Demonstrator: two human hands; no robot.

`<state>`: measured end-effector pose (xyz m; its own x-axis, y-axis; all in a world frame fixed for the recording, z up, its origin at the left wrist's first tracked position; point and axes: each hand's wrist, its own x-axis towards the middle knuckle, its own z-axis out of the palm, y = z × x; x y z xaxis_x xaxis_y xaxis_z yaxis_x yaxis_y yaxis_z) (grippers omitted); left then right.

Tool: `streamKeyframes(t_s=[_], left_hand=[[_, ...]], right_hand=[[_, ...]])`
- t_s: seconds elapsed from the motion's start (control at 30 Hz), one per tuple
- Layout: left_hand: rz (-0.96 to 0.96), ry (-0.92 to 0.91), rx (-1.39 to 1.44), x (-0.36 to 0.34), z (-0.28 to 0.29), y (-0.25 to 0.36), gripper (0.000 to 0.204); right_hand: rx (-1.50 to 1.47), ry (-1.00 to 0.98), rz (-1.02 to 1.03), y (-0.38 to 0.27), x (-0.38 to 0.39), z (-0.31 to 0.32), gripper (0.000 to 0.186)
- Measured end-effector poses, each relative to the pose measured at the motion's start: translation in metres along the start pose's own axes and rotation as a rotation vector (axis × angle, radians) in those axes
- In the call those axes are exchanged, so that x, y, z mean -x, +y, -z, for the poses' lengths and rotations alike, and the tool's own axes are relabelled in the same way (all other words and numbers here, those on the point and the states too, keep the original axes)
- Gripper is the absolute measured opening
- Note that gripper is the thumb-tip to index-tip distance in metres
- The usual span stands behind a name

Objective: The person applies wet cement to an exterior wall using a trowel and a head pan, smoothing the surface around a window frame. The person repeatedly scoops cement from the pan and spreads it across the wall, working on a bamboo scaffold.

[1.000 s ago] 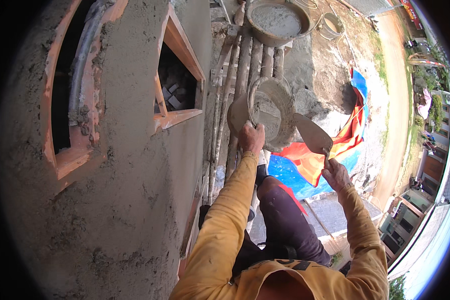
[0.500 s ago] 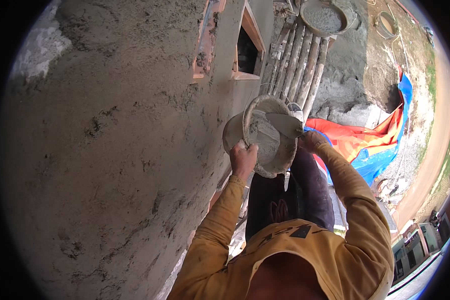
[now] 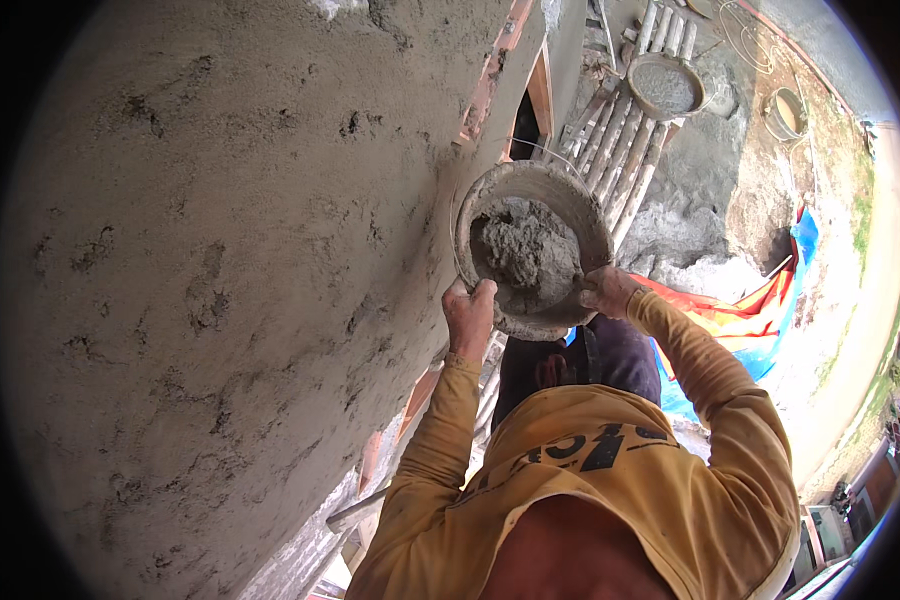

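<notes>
Both hands up at the round, mortar-crusted grey pan (image 3: 530, 250), half full of wet grey mortar (image 3: 525, 252). My left hand (image 3: 468, 312) is clenched on its near rim, my right hand (image 3: 602, 290) curled on the right rim. Step, as I judge it: carrying mortar to the rough plastered wall (image 3: 220, 280). Next calls for a steady tilt. Below: 1 second grey mortar pan (image 3: 665, 85) on pole scaffold (image 3: 625, 150); orange-and-blue tarp (image 3: 760, 310). No labels seen.

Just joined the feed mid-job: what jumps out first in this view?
A round pan half full of wet grey mortar sits at centre, gripped at its lower rim by the left hand and the right hand. The rough, freshly plastered wall fills the whole left side. Far below, upper right, another mortar-filled pan rests on wooden poles.
</notes>
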<state>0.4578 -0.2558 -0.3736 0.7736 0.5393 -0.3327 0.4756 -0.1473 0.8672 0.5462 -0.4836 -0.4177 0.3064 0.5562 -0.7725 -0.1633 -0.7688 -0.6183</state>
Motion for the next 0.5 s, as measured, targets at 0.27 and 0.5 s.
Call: streamKeyframes(t_s=[0.27, 0.5], left_hand=[[0.240, 0.027, -0.071, 0.002, 0.000, -0.026, 0.039], [0.293, 0.140, 0.042, 0.025, 0.014, -0.058, 0.034]], right_hand=[[-0.904, 0.137, 0.316, -0.001, 0.049, -0.018, 0.020], [-1.406, 0.761, 0.844, -0.098, 0.059, 0.083, 0.029]])
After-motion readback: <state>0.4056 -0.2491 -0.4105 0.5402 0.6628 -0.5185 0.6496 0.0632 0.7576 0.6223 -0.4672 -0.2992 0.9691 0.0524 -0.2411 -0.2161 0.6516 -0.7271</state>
